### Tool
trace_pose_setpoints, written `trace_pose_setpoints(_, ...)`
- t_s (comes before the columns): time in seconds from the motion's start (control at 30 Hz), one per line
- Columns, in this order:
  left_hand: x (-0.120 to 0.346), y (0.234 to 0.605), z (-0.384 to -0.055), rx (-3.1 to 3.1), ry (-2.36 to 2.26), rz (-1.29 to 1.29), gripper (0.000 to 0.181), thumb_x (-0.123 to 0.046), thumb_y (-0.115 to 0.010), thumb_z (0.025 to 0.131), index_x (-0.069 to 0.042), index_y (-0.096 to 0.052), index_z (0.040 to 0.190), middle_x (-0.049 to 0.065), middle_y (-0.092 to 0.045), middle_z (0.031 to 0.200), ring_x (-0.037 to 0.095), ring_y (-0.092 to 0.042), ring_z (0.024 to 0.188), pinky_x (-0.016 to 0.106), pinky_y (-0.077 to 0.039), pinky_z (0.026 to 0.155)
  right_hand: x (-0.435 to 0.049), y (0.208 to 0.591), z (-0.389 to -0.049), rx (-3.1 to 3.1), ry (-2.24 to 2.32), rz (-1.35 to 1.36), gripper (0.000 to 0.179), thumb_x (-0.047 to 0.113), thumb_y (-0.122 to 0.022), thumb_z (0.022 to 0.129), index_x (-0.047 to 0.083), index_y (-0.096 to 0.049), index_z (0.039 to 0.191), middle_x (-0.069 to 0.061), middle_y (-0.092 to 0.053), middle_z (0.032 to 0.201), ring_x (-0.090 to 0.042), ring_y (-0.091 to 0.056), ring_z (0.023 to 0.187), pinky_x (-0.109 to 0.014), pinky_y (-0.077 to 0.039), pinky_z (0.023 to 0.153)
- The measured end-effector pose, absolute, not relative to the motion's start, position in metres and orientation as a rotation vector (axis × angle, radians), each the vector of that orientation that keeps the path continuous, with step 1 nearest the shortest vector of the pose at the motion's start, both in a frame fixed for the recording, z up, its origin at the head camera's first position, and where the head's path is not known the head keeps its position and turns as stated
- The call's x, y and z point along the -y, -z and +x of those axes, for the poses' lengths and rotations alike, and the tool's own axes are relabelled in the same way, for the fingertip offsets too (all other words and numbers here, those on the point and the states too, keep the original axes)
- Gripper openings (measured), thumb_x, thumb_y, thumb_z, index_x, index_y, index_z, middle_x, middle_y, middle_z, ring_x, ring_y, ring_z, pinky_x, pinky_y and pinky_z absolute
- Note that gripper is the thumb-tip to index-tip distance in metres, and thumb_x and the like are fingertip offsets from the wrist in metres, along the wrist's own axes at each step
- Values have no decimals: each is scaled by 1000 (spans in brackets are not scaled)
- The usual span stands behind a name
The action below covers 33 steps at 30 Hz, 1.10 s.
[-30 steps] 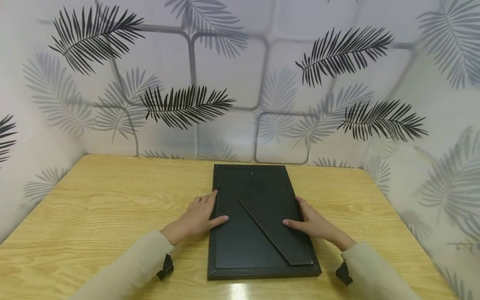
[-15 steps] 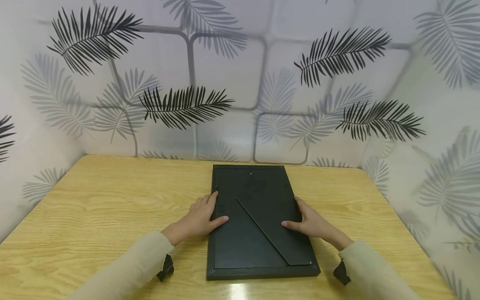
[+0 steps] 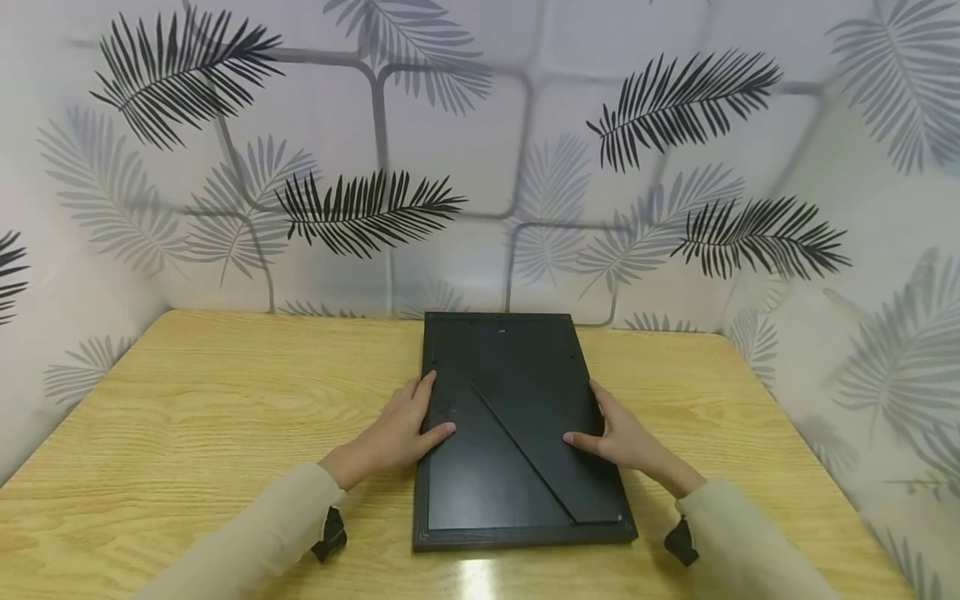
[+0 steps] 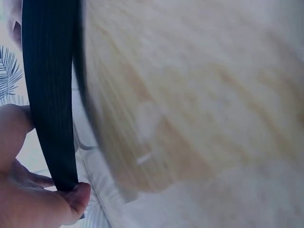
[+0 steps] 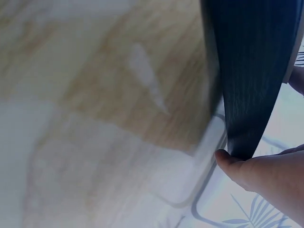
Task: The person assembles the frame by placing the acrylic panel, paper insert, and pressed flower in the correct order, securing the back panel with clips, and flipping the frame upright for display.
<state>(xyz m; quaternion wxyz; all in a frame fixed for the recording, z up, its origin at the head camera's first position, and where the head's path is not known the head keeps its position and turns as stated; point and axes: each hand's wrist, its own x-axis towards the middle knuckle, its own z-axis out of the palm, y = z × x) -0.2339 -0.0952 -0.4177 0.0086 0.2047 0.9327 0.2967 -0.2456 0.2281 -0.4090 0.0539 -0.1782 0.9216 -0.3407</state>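
A black picture frame [image 3: 495,342] faces back up in the middle of the head view, its easel stand [image 3: 534,417] folded against the backing. My left hand [image 3: 397,427] grips the left side, thumb over the back. On the opposite side my right hand [image 3: 630,439] holds it likewise, the thumb on the stand. The left wrist view has the frame's dark side [image 4: 50,85] between thumb and curled fingers, apart from the tabletop. In the right wrist view, a fingertip hooks under the frame's edge [image 5: 251,76].
The wood-grain table [image 3: 225,400] reaches back to a wall covering [image 3: 465,267] printed with leaves. A dark wrist camera [image 3: 330,533] sits under the left sleeve [image 3: 255,525], another camera [image 3: 681,542] under the right.
The picture frame's far edge has risen in the head view, and its near edge has shifted up slightly. Both hands have come up with it, keeping their hold.
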Motion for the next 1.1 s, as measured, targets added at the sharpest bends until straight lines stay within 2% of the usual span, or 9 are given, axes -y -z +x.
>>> trace_pose_setpoints(0.27, 94, 409, -236, -3000, -1058, 739, 80, -31, -57, 90, 2, -9, 145, 33, -12, 145, 44, -18, 135, 53, -29, 104, -225, 399, -246, -2895, 1092, -553, 96, 25, -70, 80, -8, -6, 143, -31, -16, 147, -47, -22, 132, -58, -25, 103)
trace_pose_setpoints(0.47, 95, 400, -238, -3051, -1147, 753, 84, -30, -60, 88, -5, -6, 147, 27, -12, 147, 40, -20, 135, 52, -32, 103, -221, 391, -245, -2966, 1184, -597, 102, 17, -74, 76, -1, -1, 145, -28, -18, 148, -45, -29, 130, -57, -32, 99)
trace_pose_setpoints(0.73, 98, 384, -241, -3079, -1313, 788, 94, -27, -67, 83, -12, 0, 148, 18, -20, 144, 31, -32, 130, 47, -36, 100, -218, 383, -246, -3018, 1408, -699, 107, 11, -79, 70, 9, -5, 147, -21, -19, 149, -46, -35, 125, -59, -38, 92)
trace_pose_setpoints(0.9, 101, 376, -245, -3100, -1408, 835, 100, -23, -71, 79, -12, 0, 148, 17, -23, 143, 28, -35, 127, 44, -41, 97, -215, 377, -248, -3038, 1491, -694, 109, 12, -80, 68, 8, -5, 147, -20, -18, 148, -42, -32, 127, -58, -37, 94)
trace_pose_setpoints(1.1, 104, 370, -249, -3159, -1482, 852, 104, -21, -76, 73, -13, -4, 148, 15, -25, 143, 26, -37, 124, 42, -43, 95, -210, 372, -250, -3036, 1541, -657, 114, 11, -80, 67, 10, 1, 147, -18, -16, 150, -37, -29, 132, -54, -35, 98)
